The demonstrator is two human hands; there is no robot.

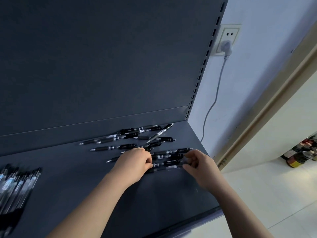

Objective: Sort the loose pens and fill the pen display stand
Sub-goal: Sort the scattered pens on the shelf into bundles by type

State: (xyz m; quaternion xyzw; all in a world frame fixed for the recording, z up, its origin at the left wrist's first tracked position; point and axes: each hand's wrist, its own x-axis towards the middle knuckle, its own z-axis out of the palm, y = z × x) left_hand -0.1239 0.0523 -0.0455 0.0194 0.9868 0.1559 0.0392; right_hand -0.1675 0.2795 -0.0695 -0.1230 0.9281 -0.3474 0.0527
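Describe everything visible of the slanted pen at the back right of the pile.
The slanted pen is black and plastic-looking, with a silvery tip, a white label band mid-barrel and a clip at its far end. It lies on the shelf, tip towards the person, across other pens. Neither the left hand nor the right hand touches it.

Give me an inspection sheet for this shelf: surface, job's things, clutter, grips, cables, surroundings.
Surface: dark shelf, flat, matching back panel behind.
Job's things: loose pens scattered toward the back right; pen bunch between the hands; blurred pen row at left edge.
Clutter: nothing seen.
Grips: left hand and right hand each grip one end of the pen bunch.
Cables: grey cable hangs from a wall plug, beside the shelf.
Surroundings: bottles on the floor at right.
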